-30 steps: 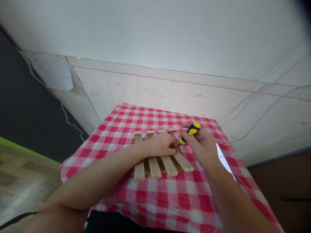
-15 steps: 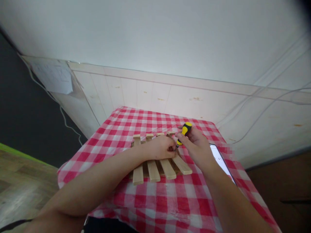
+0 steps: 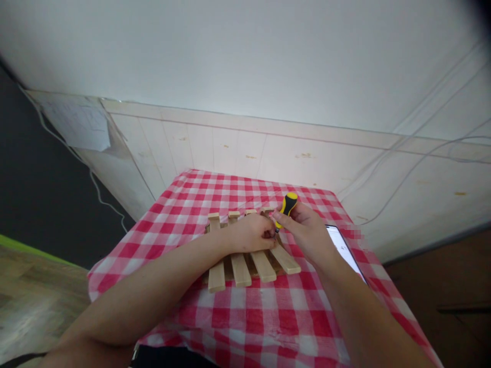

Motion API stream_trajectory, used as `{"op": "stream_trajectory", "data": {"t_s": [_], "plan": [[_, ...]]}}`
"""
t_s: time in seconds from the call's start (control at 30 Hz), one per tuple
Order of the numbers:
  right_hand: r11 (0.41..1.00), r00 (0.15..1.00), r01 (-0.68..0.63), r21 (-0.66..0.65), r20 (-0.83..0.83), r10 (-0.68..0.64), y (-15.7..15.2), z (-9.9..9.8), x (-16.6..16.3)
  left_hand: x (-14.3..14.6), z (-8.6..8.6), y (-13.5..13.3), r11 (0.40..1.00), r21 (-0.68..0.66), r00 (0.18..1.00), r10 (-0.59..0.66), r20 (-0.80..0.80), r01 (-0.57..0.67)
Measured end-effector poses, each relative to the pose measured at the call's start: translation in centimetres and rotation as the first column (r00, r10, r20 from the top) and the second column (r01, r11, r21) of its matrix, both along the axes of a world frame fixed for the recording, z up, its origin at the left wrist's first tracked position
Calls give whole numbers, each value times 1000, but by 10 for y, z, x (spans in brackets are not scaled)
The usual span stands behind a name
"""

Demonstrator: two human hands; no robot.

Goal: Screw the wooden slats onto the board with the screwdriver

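Note:
My right hand (image 3: 305, 227) grips a yellow-and-black screwdriver (image 3: 288, 205) by its handle, the tip pointing down at the rightmost wooden slat (image 3: 286, 258). Right beside the tip, my left hand (image 3: 255, 232) has its fingers curled in a pinch over that slat; whatever is between them is too small to make out. Under my left hand and wrist lie several pale wooden slats (image 3: 240, 271), side by side across a brown piece (image 3: 229, 268). The screwdriver's tip is partly hidden by my fingers.
A red-and-white checked cloth (image 3: 245, 312) covers the table. To the right of my right hand lies a phone (image 3: 345, 253) with a lit screen. A white panelled wall (image 3: 222, 148) stands behind the table, with loose cables (image 3: 399, 194) at right.
The screwdriver handle has turned in my right hand, and that hand has shifted slightly left. My left hand stays pinched over the slat. The whole view has slid a little.

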State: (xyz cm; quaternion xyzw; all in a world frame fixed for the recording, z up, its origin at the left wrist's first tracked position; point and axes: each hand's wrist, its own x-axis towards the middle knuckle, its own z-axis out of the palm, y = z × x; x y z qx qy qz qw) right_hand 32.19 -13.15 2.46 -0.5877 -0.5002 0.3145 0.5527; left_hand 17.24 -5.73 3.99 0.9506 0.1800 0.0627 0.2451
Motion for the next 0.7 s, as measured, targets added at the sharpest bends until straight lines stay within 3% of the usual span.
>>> {"op": "stream_trajectory", "data": {"t_s": [0.2, 0.43, 0.7], "plan": [[999, 991, -32, 35, -129, 36, -2, 5, 3, -1, -6, 3, 1000, 4, 1000, -15, 22, 15], [997, 997, -77, 18, -2, 77, 2, 1, 4, 1, -6, 2, 997, 74, 1000, -24, 17, 23], [998, 996, -47, 46, -76, 51, -1, 3, 3, 0, -4, 2, 996, 86, 999, -36, 17, 35]]}}
